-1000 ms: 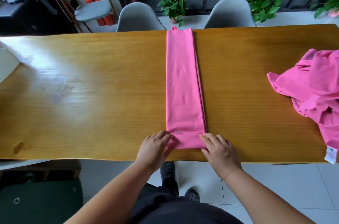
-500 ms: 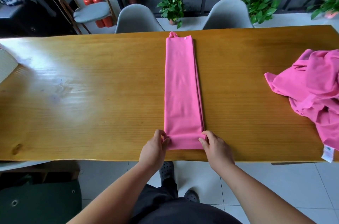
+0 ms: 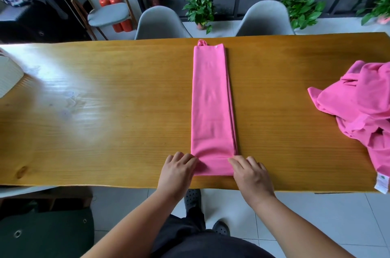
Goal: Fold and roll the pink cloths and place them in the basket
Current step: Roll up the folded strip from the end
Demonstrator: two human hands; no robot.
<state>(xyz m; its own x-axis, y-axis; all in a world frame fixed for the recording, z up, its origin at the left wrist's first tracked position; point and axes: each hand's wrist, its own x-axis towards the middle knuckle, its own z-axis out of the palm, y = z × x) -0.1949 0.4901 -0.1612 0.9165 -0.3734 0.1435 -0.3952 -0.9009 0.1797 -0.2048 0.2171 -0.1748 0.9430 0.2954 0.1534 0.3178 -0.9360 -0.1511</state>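
- One head view, from above the near edge of the table (image 3: pixel 105 131), facing forward and down.
- Close over the fingers (image 3: pixel 184 157) on the pink cloth (image 3: pixel 211 99); chairs (image 3: pixel 160 23) lie far beyond them.

Both my bare forearms reach forward, palms down. My left hand (image 3: pixel 178 170) curls its fingers over the near left corner of the pink cloth (image 3: pixel 212 99). My right hand (image 3: pixel 251 173) does likewise at the right corner. My thumbs are hidden.
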